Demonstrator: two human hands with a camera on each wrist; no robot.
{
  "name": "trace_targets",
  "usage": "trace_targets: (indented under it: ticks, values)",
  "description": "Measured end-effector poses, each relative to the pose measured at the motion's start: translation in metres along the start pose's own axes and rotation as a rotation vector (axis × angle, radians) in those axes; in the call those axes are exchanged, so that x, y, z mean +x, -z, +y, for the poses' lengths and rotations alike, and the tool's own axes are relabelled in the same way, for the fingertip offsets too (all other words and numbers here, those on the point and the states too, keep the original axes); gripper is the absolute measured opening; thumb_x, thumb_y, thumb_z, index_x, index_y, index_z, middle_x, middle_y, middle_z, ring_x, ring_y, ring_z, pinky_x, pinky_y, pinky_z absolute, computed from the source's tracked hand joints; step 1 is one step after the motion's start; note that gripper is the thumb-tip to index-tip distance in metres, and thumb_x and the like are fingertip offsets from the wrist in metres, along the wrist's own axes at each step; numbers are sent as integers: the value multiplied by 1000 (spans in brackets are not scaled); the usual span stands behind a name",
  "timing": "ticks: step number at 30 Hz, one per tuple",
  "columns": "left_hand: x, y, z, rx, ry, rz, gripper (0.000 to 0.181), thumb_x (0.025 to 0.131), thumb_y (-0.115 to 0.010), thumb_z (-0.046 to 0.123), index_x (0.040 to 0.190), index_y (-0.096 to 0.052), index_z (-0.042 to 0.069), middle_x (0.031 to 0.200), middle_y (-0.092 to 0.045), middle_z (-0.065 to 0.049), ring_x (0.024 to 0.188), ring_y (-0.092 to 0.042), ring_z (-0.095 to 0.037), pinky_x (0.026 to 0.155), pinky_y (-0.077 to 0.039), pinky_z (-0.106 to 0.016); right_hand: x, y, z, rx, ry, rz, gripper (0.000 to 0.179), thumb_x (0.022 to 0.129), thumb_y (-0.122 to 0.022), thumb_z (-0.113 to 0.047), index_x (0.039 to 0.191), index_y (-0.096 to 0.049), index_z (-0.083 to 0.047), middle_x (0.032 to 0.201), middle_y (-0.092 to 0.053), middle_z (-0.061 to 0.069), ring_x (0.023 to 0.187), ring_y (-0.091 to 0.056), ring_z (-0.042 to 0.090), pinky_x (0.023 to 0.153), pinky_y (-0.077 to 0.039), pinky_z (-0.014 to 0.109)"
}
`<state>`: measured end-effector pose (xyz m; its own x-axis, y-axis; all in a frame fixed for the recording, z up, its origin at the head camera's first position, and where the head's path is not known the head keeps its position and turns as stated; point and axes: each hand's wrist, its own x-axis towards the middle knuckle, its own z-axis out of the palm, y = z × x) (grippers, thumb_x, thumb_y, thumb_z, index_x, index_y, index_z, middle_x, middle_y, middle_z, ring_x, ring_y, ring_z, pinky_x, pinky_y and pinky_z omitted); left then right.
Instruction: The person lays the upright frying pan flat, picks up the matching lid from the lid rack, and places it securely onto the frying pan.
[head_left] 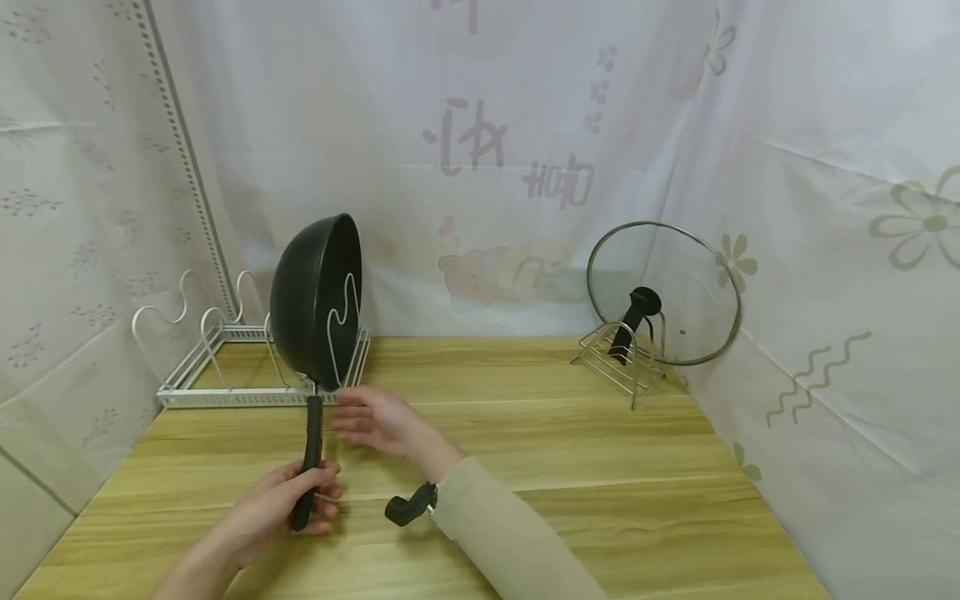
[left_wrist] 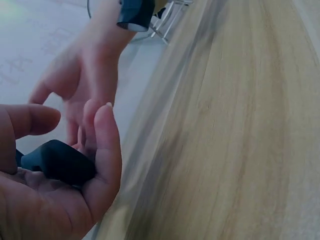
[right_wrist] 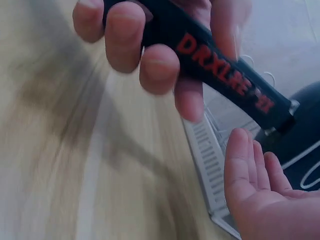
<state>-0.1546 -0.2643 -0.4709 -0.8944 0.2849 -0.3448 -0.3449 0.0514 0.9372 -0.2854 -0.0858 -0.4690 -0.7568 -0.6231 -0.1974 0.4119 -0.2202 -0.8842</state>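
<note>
Left hand (head_left: pixel 279 504) grips black wok (head_left: pixel 294 292) by its handle (head_left: pixel 312 433) at white metal rack (head_left: pixel 240 400)

Fingers of the left hand curl round the near end of the handle, which points toward the person, while the right hand (head_left: pixel 382 425) hovers just beside it, fingers extended and holding nothing; whether its fingertips touch the wok or the rack cannot be told. The wok stands on edge at the right end of the rack, its open side facing right, with a wavy wire divider (head_left: pixel 332 350) crossing in front. Red lettering (right_wrist: pixel 225 72) runs along the handle in the right wrist view. A black device (head_left: pixel 408 507) juts from the right wrist, beside a pale green sleeve (head_left: pixel 517 533). Across the wood-grain surface (head_left: pixel 525 442), well apart from the wok, a glass lid (head_left: pixel 682 283) with a black knob (head_left: pixel 636 317) leans in a small wire stand (head_left: pixel 634 379). Pale printed curtains (head_left: pixel 390 192) hang behind.
</note>
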Motion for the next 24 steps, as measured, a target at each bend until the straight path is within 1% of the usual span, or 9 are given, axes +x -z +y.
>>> trace_targets:
  ticks: [4, 7, 10, 12, 14, 17, 20, 22, 24]
  values:
    - [0, 0, 0, -15, 2, -12, 26, 116, -54, 31, 126, -58, 8, 102, -70, 1, 88, -71, -13, 81, -64, -33, 6, -12, 1, 30, -19, -22, 46, 108, -64, -31, 143, -65, 0, 144, -67, 21, 137, -66, 38, 125, -45, 55]
    - [0, 1, -1, -29, -3, -31, 22, 117, -52, 30, 123, -61, 11, 99, -70, 3, 85, -68, -11, 79, -62, -31, 9, -19, 0, 19, -27, -18, 33, 107, -66, -31, 128, -73, -7, 126, -74, 10, 121, -71, 28, 118, -53, 49]
    - [1, 2, -1, -42, -12, -48, 21, 117, -50, 29, 124, -61, 13, 97, -69, 4, 83, -67, -10, 78, -61, -30, 12, -24, -3, 15, -40, -11, 19, 105, -68, -29, 112, -75, -13, 110, -73, 4, 122, -73, 35, 103, -60, 39]
    - [1, 2, -1, -45, -15, -56, 22, 117, -49, 29, 125, -61, 12, 97, -68, 4, 83, -66, -10, 77, -60, -30, 15, -27, -4, 13, -48, -13, 20, 105, -69, -30, 113, -75, -13, 115, -76, 9, 132, -70, 42, 97, -60, 36]
    - [1, 2, -1, -43, -14, -57, 24, 117, -49, 30, 128, -60, 11, 98, -68, 3, 83, -66, -11, 77, -60, -30, 17, -30, -4, 23, -56, -12, 24, 106, -69, -29, 118, -75, -10, 126, -76, 17, 141, -64, 45, 101, -61, 39]
    - [1, 2, -2, -41, -14, -55, 26, 117, -50, 30, 130, -60, 9, 99, -68, 2, 84, -66, -11, 78, -60, -30, 21, -34, -4, 48, -64, -22, 23, 107, -67, -27, 119, -75, -8, 134, -74, 22, 131, -71, 42, 114, -56, 50]
    - [1, 3, -2, -55, -15, -54, 25, 117, -49, 29, 129, -61, 10, 98, -67, 2, 83, -65, -11, 78, -60, -29, 24, -38, -2, 88, -80, -51, 16, 108, -64, -24, 107, -74, -12, 114, -77, 13, 109, -77, 29, 122, -47, 57]
    - [2, 3, -3, -66, -15, -58, 23, 117, -49, 28, 126, -63, 12, 97, -67, 3, 83, -65, -10, 78, -59, -29, 26, -41, 0, 109, -96, -71, 17, 109, -62, -24, 102, -73, -13, 100, -75, 5, 97, -76, 21, 124, -45, 57]
    - [3, 4, -3, -82, -13, -76, 22, 117, -49, 28, 125, -64, 13, 97, -67, 4, 83, -64, -10, 78, -59, -28, 29, -43, 1, 135, -112, -89, 18, 109, -62, -25, 100, -72, -14, 96, -74, 2, 90, -73, 17, 126, -43, 56]
